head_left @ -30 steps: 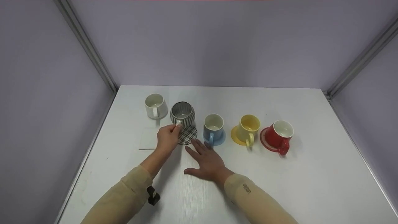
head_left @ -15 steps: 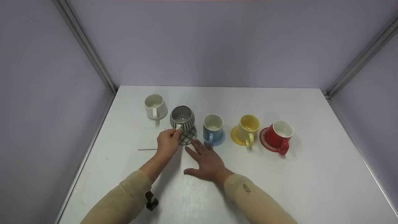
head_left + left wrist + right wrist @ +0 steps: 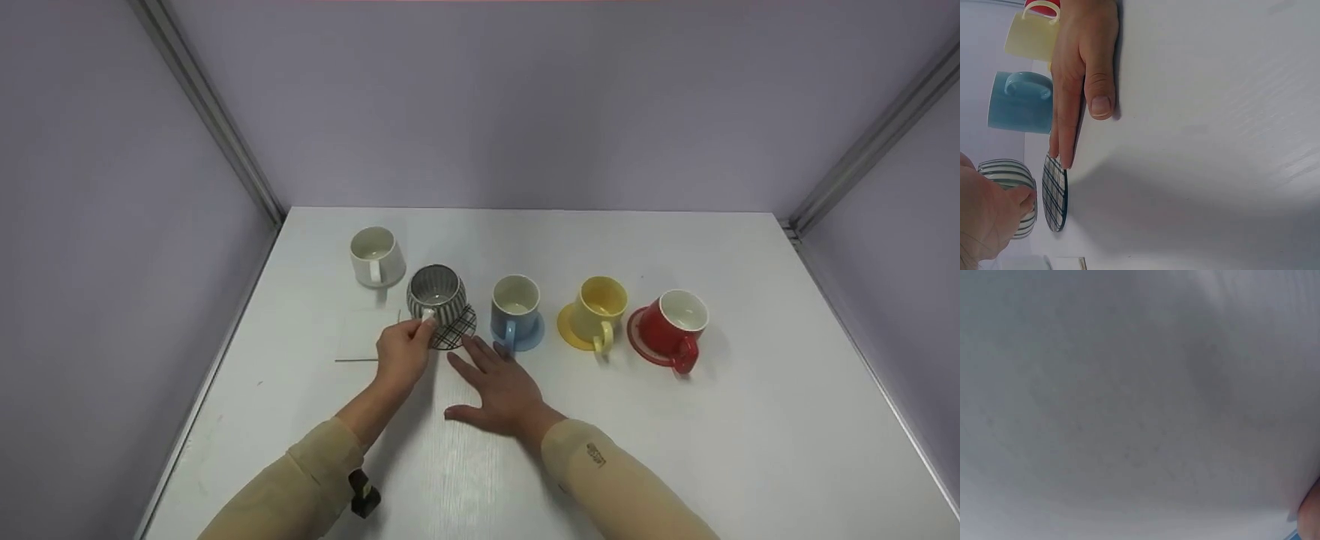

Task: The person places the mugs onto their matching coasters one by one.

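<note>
My left hand [image 3: 403, 354] pinches the handle of a grey-and-white striped mug [image 3: 438, 298], which is upright. In the left wrist view a gap shows between the striped mug [image 3: 1009, 169] and the round plaid coaster [image 3: 1055, 197], so the mug hangs over it. My right hand [image 3: 501, 391] lies flat on the table with fingers spread, its fingertips at the coaster's near edge. Beside those fingertips a light blue mug [image 3: 515, 300] stands on a blue coaster [image 3: 534, 335]. The right wrist view shows mostly blurred table, with a bit of finger [image 3: 1311, 517] at the corner.
A white mug [image 3: 377, 259] stands at the back left, behind a square white coaster [image 3: 358, 335]. To the right, a yellow mug [image 3: 600, 311] sits on a yellow coaster [image 3: 568, 330] and a red mug [image 3: 670, 330] on a red coaster [image 3: 639, 341]. Walls enclose the white table [image 3: 750, 442].
My left hand has brought the striped mug nearer to me and lower, over the plaid coaster, covering more of it. My right hand has stayed in place.
</note>
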`<state>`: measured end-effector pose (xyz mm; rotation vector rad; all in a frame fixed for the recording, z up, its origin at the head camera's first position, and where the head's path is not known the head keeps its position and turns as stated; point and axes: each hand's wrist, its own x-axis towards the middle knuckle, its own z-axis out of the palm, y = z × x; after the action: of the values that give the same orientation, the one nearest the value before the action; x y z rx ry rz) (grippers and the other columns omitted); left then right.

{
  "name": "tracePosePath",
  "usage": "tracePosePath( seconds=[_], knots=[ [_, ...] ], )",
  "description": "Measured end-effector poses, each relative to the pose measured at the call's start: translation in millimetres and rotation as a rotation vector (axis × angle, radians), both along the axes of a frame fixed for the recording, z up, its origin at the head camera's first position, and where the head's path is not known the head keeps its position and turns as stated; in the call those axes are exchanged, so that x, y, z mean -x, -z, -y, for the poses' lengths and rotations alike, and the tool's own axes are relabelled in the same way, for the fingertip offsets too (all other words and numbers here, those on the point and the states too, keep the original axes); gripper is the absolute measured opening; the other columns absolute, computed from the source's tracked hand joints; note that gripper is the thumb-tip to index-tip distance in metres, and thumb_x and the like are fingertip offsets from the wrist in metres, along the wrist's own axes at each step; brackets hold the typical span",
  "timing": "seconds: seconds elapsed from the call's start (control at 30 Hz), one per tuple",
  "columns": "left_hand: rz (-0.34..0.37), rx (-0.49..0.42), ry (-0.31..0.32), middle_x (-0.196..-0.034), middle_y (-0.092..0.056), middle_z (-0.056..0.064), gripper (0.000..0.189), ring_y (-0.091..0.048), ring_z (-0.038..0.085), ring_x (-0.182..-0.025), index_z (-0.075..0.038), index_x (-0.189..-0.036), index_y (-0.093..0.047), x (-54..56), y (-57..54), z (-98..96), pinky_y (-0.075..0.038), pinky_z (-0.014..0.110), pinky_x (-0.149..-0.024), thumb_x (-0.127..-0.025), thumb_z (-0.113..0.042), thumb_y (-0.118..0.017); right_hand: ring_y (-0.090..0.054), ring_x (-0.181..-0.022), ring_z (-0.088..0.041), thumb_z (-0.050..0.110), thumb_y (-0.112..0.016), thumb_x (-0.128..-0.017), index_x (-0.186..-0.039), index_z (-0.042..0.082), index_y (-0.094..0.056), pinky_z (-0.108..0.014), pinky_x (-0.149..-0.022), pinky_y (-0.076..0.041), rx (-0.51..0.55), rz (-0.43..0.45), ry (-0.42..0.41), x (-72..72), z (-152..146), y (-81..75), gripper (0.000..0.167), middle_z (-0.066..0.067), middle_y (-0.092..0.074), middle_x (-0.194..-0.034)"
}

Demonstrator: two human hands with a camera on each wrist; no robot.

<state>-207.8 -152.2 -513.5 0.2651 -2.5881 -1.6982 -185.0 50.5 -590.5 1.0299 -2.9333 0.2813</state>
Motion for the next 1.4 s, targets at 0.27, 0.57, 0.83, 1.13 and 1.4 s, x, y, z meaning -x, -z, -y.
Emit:
tracePosePath(
  seconds=[0.27,0.57,0.83,1.13,1.4],
  knots=[
    [-0.004,0.01,-0.005,-0.068,-0.055,-0.003,0.038,-0.047,0.014,-0.066,0.001,-0.078,-0.065,-4.7,7.5,6.6,-0.036,0.025,-0.053,-0.108,-0.022,-0.064,-0.015,-0.163,-0.025,0.085,-0.037,-0.097,-0.169,0.025,-0.031,-0.047,-0.13,-0.018,0.031,0.012,0.006,-4.6,6,4.5,0.094,-0.008,-0.017,-0.177],
    [-0.008,-0.004,0.01,-0.067,-0.054,-0.004,0.039,-0.046,0.013,-0.064,0.002,-0.078,-0.067,-5.2,8.7,5.3,-0.035,0.024,-0.052,-0.109,-0.022,-0.063,-0.017,-0.162,-0.027,0.083,-0.04,-0.097,-0.168,0.024,-0.034,-0.048,-0.129,-0.02,0.031,-0.002,0.007,-1.8,4,2.6,0.093,-0.009,-0.02,-0.176],
    [-0.01,-0.013,0.008,-0.068,-0.053,-0.004,0.038,-0.047,0.013,-0.065,0.001,-0.079,-0.067,-5.6,11.0,-0.9,-0.035,0.025,-0.053,-0.108,-0.022,-0.064,-0.018,-0.162,-0.026,0.085,-0.036,-0.097,-0.168,0.024,-0.034,-0.047,-0.129,-0.02,0.025,-0.011,0.005,-1.0,2,3.6,0.094,-0.008,-0.021,-0.176],
    [-0.043,0.0,-0.009,-0.065,-0.054,-0.005,0.039,-0.046,0.014,-0.063,-0.002,-0.073,-0.066,-6.9,13.2,-4.4,-0.035,0.025,-0.053,-0.107,-0.022,-0.065,-0.018,-0.162,-0.026,0.085,-0.037,-0.096,-0.168,0.025,-0.033,-0.046,-0.129,-0.02,-0.001,-0.022,0.003,-0.5,1,0.3,0.094,-0.008,-0.021,-0.176],
    [-0.056,-0.01,-0.013,-0.061,-0.052,-0.005,0.042,-0.043,0.012,-0.058,-0.002,-0.069,-0.064,-8.0,14.7,-7.0,-0.032,0.023,-0.05,-0.106,-0.022,-0.066,-0.017,-0.162,-0.026,0.085,-0.037,-0.096,-0.168,0.025,-0.032,-0.046,-0.13,-0.018,-0.001,-0.014,0.007,0.5,0,1.5,0.094,-0.008,-0.021,-0.176]
  ],
)
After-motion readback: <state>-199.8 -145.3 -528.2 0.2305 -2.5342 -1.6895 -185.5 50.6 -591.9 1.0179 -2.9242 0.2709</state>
